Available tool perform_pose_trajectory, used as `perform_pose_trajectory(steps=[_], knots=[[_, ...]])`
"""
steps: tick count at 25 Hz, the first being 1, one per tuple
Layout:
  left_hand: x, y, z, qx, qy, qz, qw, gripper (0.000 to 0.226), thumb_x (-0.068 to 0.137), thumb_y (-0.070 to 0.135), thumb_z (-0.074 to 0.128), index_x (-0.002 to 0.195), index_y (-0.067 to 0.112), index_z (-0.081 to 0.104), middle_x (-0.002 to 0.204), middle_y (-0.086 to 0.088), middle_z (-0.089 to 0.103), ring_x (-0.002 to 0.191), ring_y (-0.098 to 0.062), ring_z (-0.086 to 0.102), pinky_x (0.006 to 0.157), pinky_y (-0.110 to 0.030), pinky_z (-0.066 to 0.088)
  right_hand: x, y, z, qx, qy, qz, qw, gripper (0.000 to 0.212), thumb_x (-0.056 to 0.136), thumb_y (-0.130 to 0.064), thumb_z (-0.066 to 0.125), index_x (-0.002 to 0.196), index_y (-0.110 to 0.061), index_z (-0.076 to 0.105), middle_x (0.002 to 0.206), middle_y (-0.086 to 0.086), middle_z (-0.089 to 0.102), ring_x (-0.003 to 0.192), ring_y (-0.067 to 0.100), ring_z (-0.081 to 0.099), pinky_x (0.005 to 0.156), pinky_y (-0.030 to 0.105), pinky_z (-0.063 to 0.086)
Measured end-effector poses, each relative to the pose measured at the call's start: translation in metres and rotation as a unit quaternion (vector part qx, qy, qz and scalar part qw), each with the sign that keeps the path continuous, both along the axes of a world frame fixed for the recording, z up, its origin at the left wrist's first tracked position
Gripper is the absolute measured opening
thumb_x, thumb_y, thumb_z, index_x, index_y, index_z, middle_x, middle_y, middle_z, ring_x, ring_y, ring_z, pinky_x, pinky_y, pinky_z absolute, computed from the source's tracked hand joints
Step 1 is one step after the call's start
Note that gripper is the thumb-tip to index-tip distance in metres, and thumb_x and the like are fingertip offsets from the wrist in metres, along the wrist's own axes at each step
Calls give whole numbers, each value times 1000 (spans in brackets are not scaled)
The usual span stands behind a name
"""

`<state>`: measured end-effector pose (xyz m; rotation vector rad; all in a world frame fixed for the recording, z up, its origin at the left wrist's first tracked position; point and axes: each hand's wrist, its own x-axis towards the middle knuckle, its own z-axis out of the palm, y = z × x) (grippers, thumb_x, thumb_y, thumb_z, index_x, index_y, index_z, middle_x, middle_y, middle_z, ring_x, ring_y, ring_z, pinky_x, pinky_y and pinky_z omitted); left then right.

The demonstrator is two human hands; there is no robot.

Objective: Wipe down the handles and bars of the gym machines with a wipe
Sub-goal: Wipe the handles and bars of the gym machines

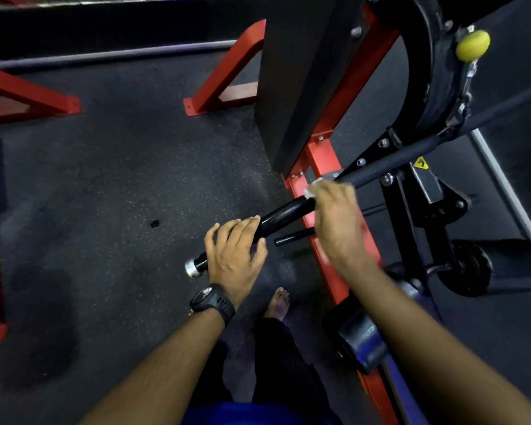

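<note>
The white wipe [311, 189] is pressed to the black bar [284, 215] under our right hand [337, 216], which wraps round both, blurred, while our left hand [233, 254] holds the bar nearer its silver end, beside the red frame [318, 154] and over the dark floor [120, 179].

Left hand [233, 250] near bar's [284, 214] end, right hand [337, 216] with wipe [311, 191] farther along

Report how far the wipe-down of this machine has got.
Done: nothing can be confirmed; the glossy stretch of the handle between the hands may already be wiped. In hand: the right hand grips the wipe around the handle, while the left hand holds it near the silver end cap. Left: the long bar beyond and the yellow knob.
</note>
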<state>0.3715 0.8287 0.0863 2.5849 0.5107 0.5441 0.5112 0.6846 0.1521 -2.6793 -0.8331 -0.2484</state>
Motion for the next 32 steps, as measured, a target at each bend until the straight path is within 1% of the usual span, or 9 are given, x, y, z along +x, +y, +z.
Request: perform_pose_trajectory(steps=[5, 8, 13, 16, 20, 23, 25, 28, 32], knots=[[1, 1, -4, -6, 2, -22, 1000, 43, 90, 34, 50, 127, 15, 62, 116, 2, 67, 110, -17, 53, 104, -44, 34, -72, 34, -35, 245, 49, -94, 964, 22, 90, -2, 52, 104, -4, 69, 111, 11, 61, 103, 23, 54, 93, 36, 46], [2, 4, -6, -15, 5, -37, 999, 45, 89, 32, 50, 129, 14, 60, 121, 2, 66, 111, -17, 51, 103, -43, 35, -88, 38, -49, 189, 25, -50, 980, 21, 92, -10, 53, 103, -10, 72, 112, 6, 65, 98, 26, 54, 90, 30, 45], [2, 7, -6, -21, 3, -52, 998, 43, 90, 31, 50, 126, 10, 62, 122, -1, 66, 110, -19, 51, 98, -42, 40, -44, 24, -36, 72, -87, 171, 979, 23, 90, -11, 55, 106, -6, 71, 112, 6, 68, 96, 21, 50, 85, 30, 46], [3, 5, -3, -36, 9, -46, 998, 44, 93, 32, 48, 130, 11, 59, 122, -1, 65, 112, -18, 49, 100, -45, 40, -39, 16, -32, 234, -30, -45, 971, 22, 91, -5, 56, 106, -5, 71, 110, 6, 64, 104, 17, 53, 95, 21, 40], [6, 3, -2, -17, 8, -53, 998, 45, 93, 33, 47, 131, 11, 58, 123, -2, 65, 113, -18, 48, 100, -41, 37, -69, 61, -33, 483, 89, -333, 805, 16, 84, 0, 63, 94, -12, 68, 103, 5, 62, 104, 10, 59, 94, 25, 47], [5, 0, -6, -22, 3, -64, 998, 47, 93, 31, 47, 132, 7, 56, 128, -6, 63, 113, -20, 49, 98, -39, 36, -75, 89, -21, 631, 219, -463, 582, 19, 88, -5, 63, 88, -24, 63, 102, 3, 68, 98, 23, 65, 85, 41, 54], [3, -2, -6, -26, 2, -64, 998, 47, 93, 31, 46, 133, 7, 55, 129, -7, 62, 113, -21, 50, 98, -39, 36, -73, 90, -19, 648, 299, -499, 491, 18, 92, -3, 58, 90, -20, 61, 100, 2, 68, 90, 17, 64, 75, 31, 55], [6, -1, -2, -19, 7, -62, 998, 46, 94, 31, 46, 133, 9, 55, 128, -5, 63, 113, -19, 49, 99, -39, 35, -66, 82, -22, 703, 334, -466, 421, 13, 98, -3, 51, 93, -12, 59, 86, 4, 64, 78, 11, 60, 76, 21, 50], [7, 0, 4, 0, 12, -55, 998, 45, 96, 33, 45, 135, 11, 54, 129, -2, 63, 114, -19, 50, 101, -42, 37, -63, 69, -14, 706, 426, -413, 386, 14, 98, -4, 50, 91, -12, 59, 79, 1, 61, 76, 8, 60, 77, 21, 52]])
